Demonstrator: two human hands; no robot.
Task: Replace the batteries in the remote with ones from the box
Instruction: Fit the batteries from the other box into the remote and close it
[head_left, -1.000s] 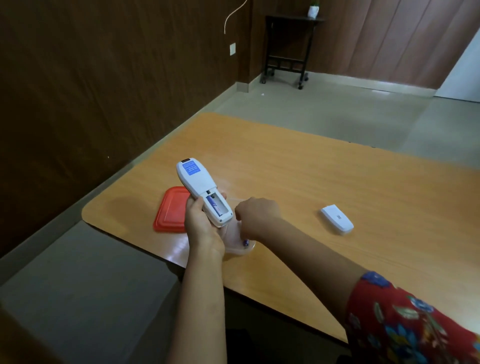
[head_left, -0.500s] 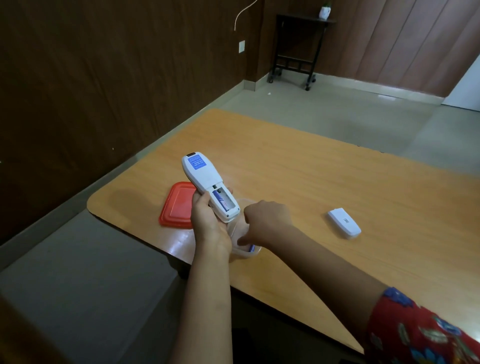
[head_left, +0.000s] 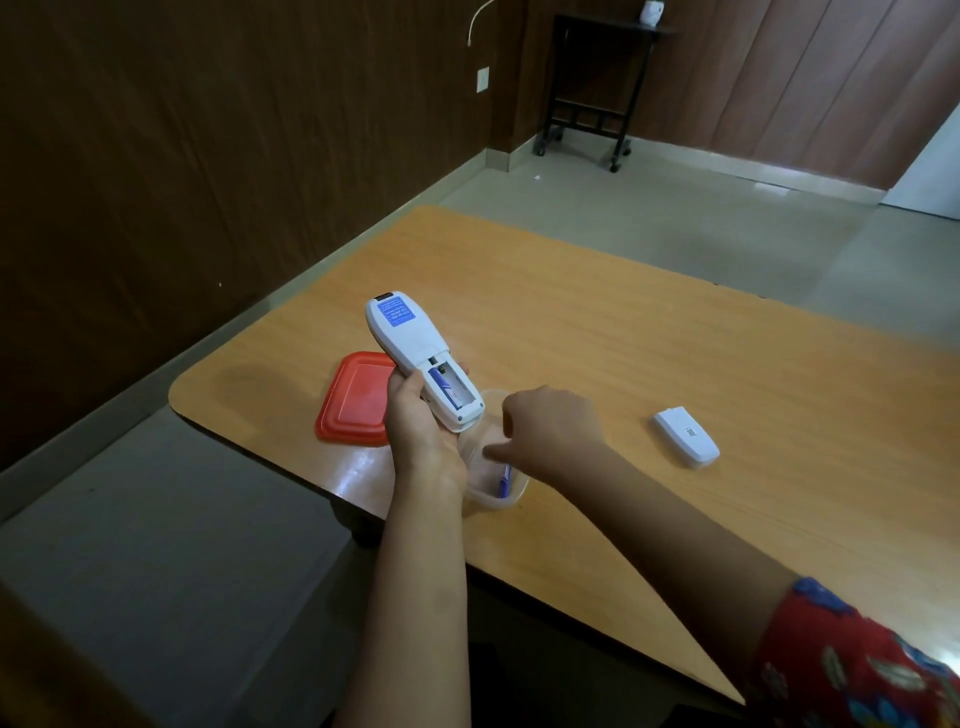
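Left hand (head_left: 421, 436) around remote (head_left: 405, 338), above box (head_left: 511, 500)

only the arms show here tbh. the right hand (head_left: 550, 431) has a sleeve (head_left: 852, 665) well back from the fingers (head_left: 497, 453). it's red fabric with blue flowers and pale leafy, feathery shapes printed all over, and the hem edge looks blue. behind the left hand (head_left: 421, 436) the forearm is bare from the fingers to the frame edge.
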